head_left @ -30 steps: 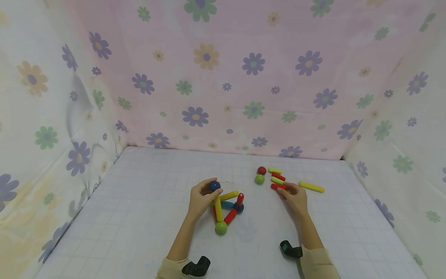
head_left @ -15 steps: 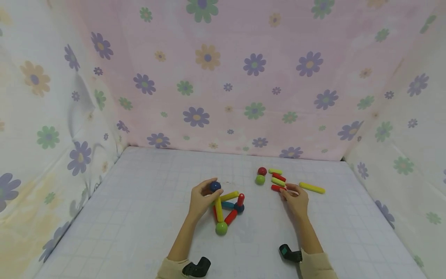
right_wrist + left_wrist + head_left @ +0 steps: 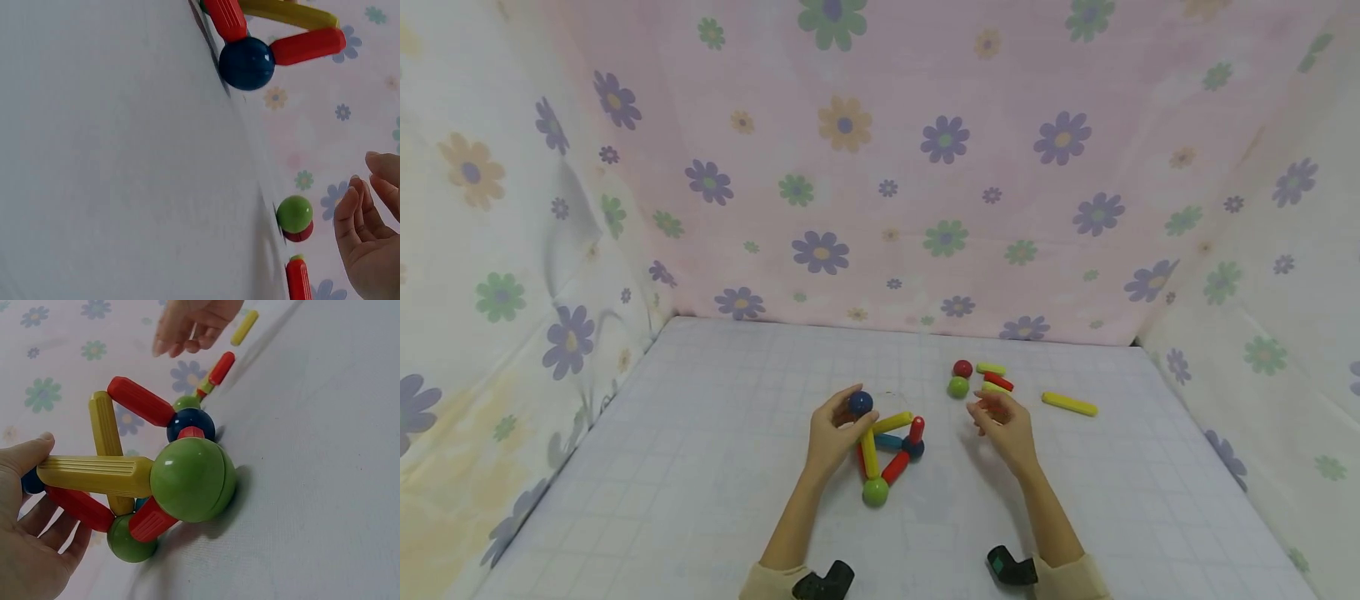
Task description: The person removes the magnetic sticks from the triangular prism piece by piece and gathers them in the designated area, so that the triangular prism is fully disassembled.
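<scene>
My left hand (image 3: 835,433) grips the dark blue ball (image 3: 861,403) at the top of a magnetic stick-and-ball structure. A yellow stick (image 3: 869,454) slopes from that ball to a green ball (image 3: 876,492) in front. Another dark blue ball (image 3: 913,447) is the right corner, with a red stick (image 3: 917,430) standing up from it. In the left wrist view, one more green ball (image 3: 131,539) is at the base. My right hand (image 3: 1011,433) hovers right of the structure, fingers loosely curved, thumb apart; the right wrist view shows nothing between them. Behind it lies a red stick (image 3: 299,279).
A red ball (image 3: 962,368) and a loose green ball (image 3: 958,387) sit behind the right hand. Short sticks, including a red one (image 3: 998,382), lie beside them. A long yellow stick (image 3: 1069,404) is farther right. Floral cloth (image 3: 880,183) surrounds the table (image 3: 715,400).
My right hand has left the nearest short red stick and moved left, toward the structure. The left hand and the structure stay in place.
</scene>
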{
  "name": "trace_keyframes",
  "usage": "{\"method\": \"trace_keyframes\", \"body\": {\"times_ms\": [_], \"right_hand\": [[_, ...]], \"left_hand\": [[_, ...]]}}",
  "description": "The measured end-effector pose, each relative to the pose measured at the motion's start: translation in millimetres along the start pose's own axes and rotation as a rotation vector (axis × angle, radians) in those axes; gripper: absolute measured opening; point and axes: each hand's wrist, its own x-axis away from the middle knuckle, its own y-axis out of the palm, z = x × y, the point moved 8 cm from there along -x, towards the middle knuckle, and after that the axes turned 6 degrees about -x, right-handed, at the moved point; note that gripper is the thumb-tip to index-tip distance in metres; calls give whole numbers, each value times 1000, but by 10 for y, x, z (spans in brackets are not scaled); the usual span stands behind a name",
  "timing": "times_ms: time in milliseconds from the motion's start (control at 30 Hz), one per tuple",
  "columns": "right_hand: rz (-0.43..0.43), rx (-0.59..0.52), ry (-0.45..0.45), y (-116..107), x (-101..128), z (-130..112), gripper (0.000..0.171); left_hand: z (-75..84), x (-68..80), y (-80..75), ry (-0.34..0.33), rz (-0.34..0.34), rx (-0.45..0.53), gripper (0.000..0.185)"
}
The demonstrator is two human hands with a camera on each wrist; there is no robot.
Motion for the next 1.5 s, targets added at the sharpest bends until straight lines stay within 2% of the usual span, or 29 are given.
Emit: {"method": "trace_keyframes", "body": {"times_ms": [167, 267, 300, 433, 500, 567, 667, 1067, 1367, 1500], "right_hand": [[-117, 41, -29, 309, 95, -332, 24], [-190, 70, -46, 464, 128, -419, 27], [-211, 77, -50, 510, 139, -439, 28], [-284, 121, -75, 670, 173, -459, 30], [-302, 138, -90, 734, 173, -391, 31], [-317, 155, -114, 789, 165, -303, 32], [-330, 172, -130, 851, 150, -172, 31], [-359, 221, -81, 858, 181, -103, 24], [-286, 169, -18, 823, 188, -19, 19], [-258, 116, -18, 840, 204, -10, 18]], "left_hand": [[-40, 28, -5, 5, 12, 13, 49], [-72, 55, -4, -11, 18, 19, 51], [-32, 77, -8, -17, 15, 18, 52], [2, 123, 0, -10, 18, -9, 53], [1, 136, 11, -4, 23, -14, 54], [-65, 137, 25, -17, 31, -9, 55], [-110, 139, 40, -7, 40, -24, 56], [-96, 208, 59, -26, 35, -118, 62], [-118, 124, 40, 0, 15, -64, 61], [-122, 63, -9, 9, 64, -50, 60]]}}
